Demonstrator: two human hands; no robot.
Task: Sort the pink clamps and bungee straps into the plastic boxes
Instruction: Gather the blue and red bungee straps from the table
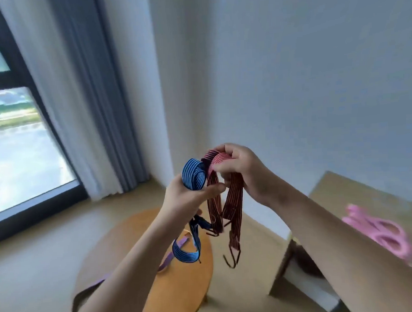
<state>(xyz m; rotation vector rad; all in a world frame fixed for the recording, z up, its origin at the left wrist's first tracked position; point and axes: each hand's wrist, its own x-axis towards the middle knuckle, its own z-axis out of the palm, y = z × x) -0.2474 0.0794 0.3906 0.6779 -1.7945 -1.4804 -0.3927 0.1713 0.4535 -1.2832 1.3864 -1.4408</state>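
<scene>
Blue-and-pale striped flat elastic bungee strap (193, 178) gripped in curled left hand (181, 202), top loop above the fingers, tail hanging straight down below the palm into a second loop. Red-and-dark striped flat bungee strap (233, 202) pinched at its fold by fingertips of right hand (249, 177), legs hanging vertical, dark wire hook (232, 261) lowest. Blurred pink plastic clamps (383, 234) well right of right hand, on pale wooden tabletop (345, 191).
</scene>
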